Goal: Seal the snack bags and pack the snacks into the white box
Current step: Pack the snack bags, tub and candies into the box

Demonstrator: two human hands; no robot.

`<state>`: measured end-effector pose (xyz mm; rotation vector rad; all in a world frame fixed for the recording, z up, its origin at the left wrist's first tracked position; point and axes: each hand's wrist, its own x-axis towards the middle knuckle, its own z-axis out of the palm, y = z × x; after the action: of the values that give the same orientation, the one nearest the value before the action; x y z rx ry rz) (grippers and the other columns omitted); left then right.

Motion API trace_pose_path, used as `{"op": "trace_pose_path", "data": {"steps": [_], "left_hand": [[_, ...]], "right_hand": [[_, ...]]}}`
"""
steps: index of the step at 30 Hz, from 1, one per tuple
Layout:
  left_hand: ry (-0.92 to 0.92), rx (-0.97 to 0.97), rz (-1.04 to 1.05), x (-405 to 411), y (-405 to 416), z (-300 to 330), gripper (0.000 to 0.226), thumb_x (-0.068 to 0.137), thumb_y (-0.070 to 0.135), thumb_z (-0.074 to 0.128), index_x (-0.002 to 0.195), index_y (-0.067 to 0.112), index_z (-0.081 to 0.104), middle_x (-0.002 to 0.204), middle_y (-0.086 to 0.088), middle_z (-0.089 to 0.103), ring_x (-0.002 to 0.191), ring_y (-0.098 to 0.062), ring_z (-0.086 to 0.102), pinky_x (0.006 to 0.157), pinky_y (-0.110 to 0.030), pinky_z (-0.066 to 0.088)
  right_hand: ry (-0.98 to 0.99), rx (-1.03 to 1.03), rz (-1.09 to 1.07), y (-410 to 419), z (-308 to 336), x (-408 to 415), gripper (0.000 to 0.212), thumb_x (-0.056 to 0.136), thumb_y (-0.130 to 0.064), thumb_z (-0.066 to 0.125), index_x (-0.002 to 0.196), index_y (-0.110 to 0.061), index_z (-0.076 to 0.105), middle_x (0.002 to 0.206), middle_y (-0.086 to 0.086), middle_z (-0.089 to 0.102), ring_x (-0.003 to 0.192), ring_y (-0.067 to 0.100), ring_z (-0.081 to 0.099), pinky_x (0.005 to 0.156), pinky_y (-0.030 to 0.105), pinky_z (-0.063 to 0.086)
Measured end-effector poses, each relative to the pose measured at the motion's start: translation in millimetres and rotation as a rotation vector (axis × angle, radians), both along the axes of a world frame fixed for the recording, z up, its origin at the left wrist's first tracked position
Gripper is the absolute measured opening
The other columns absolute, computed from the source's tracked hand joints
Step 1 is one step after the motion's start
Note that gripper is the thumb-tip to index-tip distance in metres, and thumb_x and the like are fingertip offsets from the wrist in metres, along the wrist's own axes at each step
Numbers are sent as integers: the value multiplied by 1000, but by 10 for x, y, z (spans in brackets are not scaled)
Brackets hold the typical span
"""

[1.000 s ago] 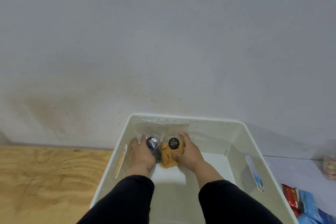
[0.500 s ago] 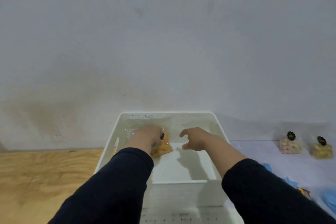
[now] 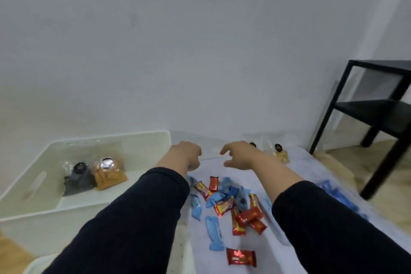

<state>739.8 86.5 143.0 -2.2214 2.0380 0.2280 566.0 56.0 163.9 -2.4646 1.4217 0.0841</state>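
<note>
Both hands, left hand (image 3: pixel 186 153) and right hand (image 3: pixel 239 155), hang loosely curled and hold nothing, reaching toward the bag (image 3: pixel 280 154) just beyond the right one, likely to pack it.

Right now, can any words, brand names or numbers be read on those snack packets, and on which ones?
None can be read.
Round black stickers on the dark snack bag, orange snack bag and pale snack bag: blurred.
Red wrappers: print too blurred.
Blue wrappers: too blurred.

Right white box (image 3: pixel 133 140) half free; wrapped snacks (image 3: pixel 229 204) crowd cloth (image 3: pixel 311 184).
</note>
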Motion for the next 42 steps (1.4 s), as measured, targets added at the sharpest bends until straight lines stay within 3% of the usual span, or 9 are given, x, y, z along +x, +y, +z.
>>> {"op": "trace_pose_path", "data": {"steps": [9, 16, 23, 28, 33, 36, 42], "left_hand": [[240, 60, -8, -1621, -380, -483, 47, 94, 26, 50, 140, 20, 42, 144, -6, 45, 130, -26, 45, 109, -37, 37], [362, 36, 115, -1899, -709, -796, 55, 93, 24, 52, 145, 18, 33, 143, -9, 46, 128, -27, 47, 107, -35, 39], [532, 4, 211, -1800, -1284, -1313, 70, 92, 25, 57, 150, 25, 19, 140, -18, 49, 129, -30, 47, 106, -40, 39], [640, -101, 271, -1675, -1901, -1588, 73, 92, 26, 59, 150, 31, 16, 133, -20, 53, 122, -33, 50, 100, -38, 39], [790, -198, 298, -1616, -2286, -1818, 77, 88, 25, 64, 149, 35, 18, 134, -14, 52, 124, -32, 48, 101, -35, 37], [874, -251, 309, -1645, -2440, -1910, 82, 82, 14, 67, 149, 35, 22, 123, -13, 55, 116, -30, 53, 99, -34, 40], [970, -272, 368, -1649, -2596, -2045, 72, 86, 11, 55, 141, 50, 28, 109, -2, 52, 102, -24, 57, 96, -42, 47]], "right_hand": [[-1, 85, -139, -277, -340, -1865, 44, 89, -30, 62, 131, -23, 53, 136, 7, 51, 124, 23, 49, 102, 32, 40], [-82, 159, -226, -657, -657, -2495, 42, 88, -27, 63, 129, -24, 54, 135, 4, 52, 122, 19, 50, 97, 27, 40], [-158, 235, -292, -1344, -1147, -2570, 42, 89, -23, 60, 131, -28, 52, 137, 6, 50, 119, 21, 53, 88, 23, 40], [-215, 228, -298, -2030, -1382, -2389, 55, 84, -12, 65, 135, -24, 49, 139, 8, 50, 125, 23, 49, 96, 20, 36], [-544, 242, -436, -2718, -1524, -2186, 69, 74, 10, 65, 131, -27, 54, 138, 6, 50, 124, 23, 50, 89, 21, 42], [-613, 274, -470, -2960, -1614, -2104, 69, 75, 10, 64, 129, -31, 53, 142, 4, 44, 128, 21, 44, 93, 26, 45], [-668, 271, -511, -3084, -1806, -2023, 63, 73, 11, 68, 122, -28, 57, 118, 5, 50, 106, 14, 49, 78, 25, 44]]}}
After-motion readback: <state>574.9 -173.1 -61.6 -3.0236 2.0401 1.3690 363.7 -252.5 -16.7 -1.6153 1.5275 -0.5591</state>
